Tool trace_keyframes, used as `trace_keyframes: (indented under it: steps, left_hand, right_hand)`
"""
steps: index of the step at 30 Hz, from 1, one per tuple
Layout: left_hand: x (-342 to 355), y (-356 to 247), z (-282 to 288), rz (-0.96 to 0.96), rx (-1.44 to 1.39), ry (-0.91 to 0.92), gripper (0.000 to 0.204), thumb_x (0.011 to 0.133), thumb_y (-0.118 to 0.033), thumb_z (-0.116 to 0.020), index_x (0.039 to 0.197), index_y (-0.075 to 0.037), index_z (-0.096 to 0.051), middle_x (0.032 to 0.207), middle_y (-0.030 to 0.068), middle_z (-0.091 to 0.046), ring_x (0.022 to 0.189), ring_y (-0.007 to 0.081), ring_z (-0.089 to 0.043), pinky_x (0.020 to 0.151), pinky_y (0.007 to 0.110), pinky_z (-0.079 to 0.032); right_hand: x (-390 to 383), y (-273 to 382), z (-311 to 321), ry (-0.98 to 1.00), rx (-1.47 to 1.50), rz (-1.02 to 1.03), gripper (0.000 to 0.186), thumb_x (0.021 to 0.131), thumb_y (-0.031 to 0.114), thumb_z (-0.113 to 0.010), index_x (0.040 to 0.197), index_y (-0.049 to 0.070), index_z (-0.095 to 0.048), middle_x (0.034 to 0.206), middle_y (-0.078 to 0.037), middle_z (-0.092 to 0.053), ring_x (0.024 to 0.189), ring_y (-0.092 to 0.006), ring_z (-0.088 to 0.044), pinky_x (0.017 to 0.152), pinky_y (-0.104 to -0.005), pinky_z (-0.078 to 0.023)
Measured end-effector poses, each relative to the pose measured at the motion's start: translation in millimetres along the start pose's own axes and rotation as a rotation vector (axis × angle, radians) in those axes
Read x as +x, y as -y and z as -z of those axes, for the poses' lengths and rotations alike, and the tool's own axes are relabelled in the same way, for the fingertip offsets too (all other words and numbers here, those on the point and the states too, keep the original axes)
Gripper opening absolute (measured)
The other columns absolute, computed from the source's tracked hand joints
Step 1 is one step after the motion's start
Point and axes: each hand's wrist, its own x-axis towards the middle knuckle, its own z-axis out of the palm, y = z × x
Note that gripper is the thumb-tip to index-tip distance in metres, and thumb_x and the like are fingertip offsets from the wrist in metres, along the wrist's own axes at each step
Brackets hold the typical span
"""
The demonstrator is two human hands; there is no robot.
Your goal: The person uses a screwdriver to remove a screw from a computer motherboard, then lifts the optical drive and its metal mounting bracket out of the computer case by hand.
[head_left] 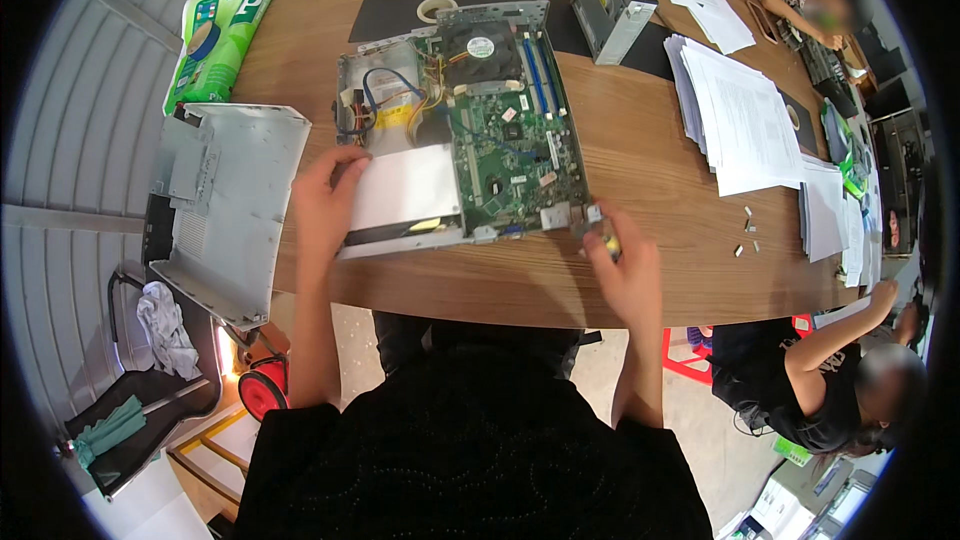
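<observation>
Just beyond my left hand (322, 202), under its fingertips, sits the silver drive box (405, 190) of the one open computer chassis (460, 120); I press flat on its near-left corner, fingers spread, clamping nothing. My right hand (625, 265) is pinched shut on a small yellow-handled tool (603, 237) at the chassis's near-right corner. Its long axis runs away from me. One removed cover panel (235, 205) lies left of my left hand.

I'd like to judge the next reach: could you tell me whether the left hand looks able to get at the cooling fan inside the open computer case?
Probably yes. The left hand rests on the silver drive at the case's near corner, and the fan lies uncovered further in, with nothing above it.
</observation>
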Motion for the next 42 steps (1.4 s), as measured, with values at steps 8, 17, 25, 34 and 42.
trace_keyframes:
  steps: [8,17,25,34,42]
  left_hand:
    - [-28.1,19.6,39.1,0.014,0.089,0.114,0.01,0.083,0.0,-0.066,0.093,0.002,-0.066,0.082,0.0091,-0.069,0.073,0.0138,-0.062,0.069,0.026,-0.049]
    - [-29.9,-15.7,31.9,0.022,0.241,0.115,0.011,0.082,0.002,-0.066,0.093,0.004,-0.065,0.086,0.0115,-0.069,0.079,0.0189,-0.065,0.075,0.027,-0.049]
    - [-17.0,-44.7,0.9,-0.258,0.064,0.453,0.014,0.076,0.003,-0.069,0.089,0.0,-0.065,0.096,0.0123,-0.067,0.092,0.0239,-0.064,0.079,0.031,-0.049]
    - [-4.5,-59.7,-48.5,-0.28,0.151,0.588,0.013,0.074,0.002,-0.071,0.085,-0.001,-0.065,0.082,0.0099,-0.062,0.077,0.0266,-0.06,0.069,0.034,-0.047]
    - [-2.5,-47.3,-56.6,-0.524,0.208,0.583,0.014,0.073,0.001,-0.07,0.086,-0.001,-0.063,0.085,0.01,-0.062,0.081,0.0287,-0.06,0.07,0.036,-0.049]
  right_hand:
    - [-56.2,-9.3,8.2,0.184,0.229,0.006,0.04,0.083,0.009,-0.067,0.12,-0.002,-0.056,0.108,-0.019,-0.068,0.088,-0.0249,-0.069,0.074,-0.0328,-0.054]
    - [-37.5,-69.6,6.9,0.037,0.593,-0.416,0.03,0.099,0.027,-0.047,0.11,0.001,-0.055,0.07,-0.009,-0.061,0.048,-0.0128,-0.055,0.04,-0.0252,-0.042]
    - [-30.4,-78.9,5.1,-0.022,0.732,-0.436,0.027,0.098,0.03,-0.052,0.104,0.004,-0.058,0.063,-0.006,-0.056,0.047,-0.0129,-0.055,0.039,-0.0249,-0.04]
    - [-30.8,-76.8,3.9,-0.051,0.767,-0.414,0.031,0.098,0.031,-0.053,0.107,0.002,-0.057,0.064,-0.007,-0.057,0.049,-0.0129,-0.056,0.041,-0.024,-0.04]
    - [-25.7,-79.3,3.4,-0.051,0.761,-0.407,0.027,0.097,0.028,-0.053,0.107,0.004,-0.058,0.063,-0.007,-0.057,0.048,-0.0121,-0.056,0.042,-0.0232,-0.04]
